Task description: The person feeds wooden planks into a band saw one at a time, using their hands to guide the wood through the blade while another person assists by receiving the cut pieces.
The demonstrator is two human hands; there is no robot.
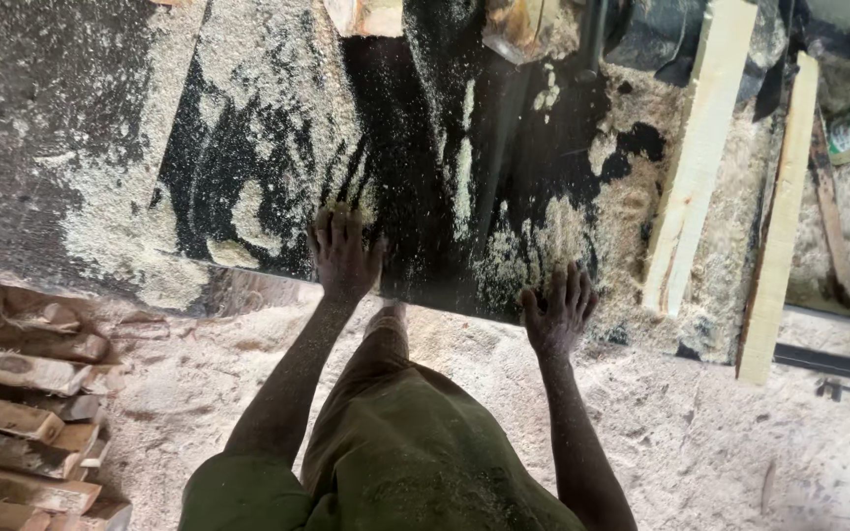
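sawdust (277, 118) coats the dark saw table (425, 246), lying thick at its left part and streaked thin nearer the hands. left hand (344, 258) lies flat on the table near its front edge, fingers spread, gripping nothing. right hand (560, 313) rests open at the edge, also empty. two pale planks (696, 167) lean at right; stacked cut wood (22, 413) lies at lower left.

Cut logs (22, 423) lay stacked at the lower left on the sawdust-strewn floor (720, 442) — two pale planks (700, 157) leaned at the right, a darker strip (828, 216) just beside them.
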